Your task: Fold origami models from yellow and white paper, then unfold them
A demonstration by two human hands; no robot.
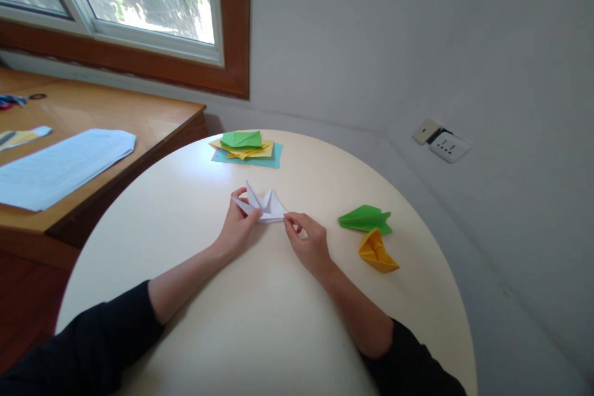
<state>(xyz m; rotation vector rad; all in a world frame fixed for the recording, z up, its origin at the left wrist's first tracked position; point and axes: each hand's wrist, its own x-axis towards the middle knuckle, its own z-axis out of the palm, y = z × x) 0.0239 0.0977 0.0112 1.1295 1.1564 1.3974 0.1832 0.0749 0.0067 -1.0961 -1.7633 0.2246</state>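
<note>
Pinching the white folded paper (265,205) between both hands' closed fingers (291,219) (resting on the table (260,322)).

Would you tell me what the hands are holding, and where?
Both hold a white folded paper: left hand at its left side, right hand pinching its right corner.

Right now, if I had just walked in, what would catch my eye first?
Probably the white folded paper at the middle of the round cream table, pinched from both sides by the left hand and the right hand. Next, the bright finished pieces right of the hands: a green folded shape with a yellow one just in front. A stack of coloured sheets lies at the table's far edge.
</note>
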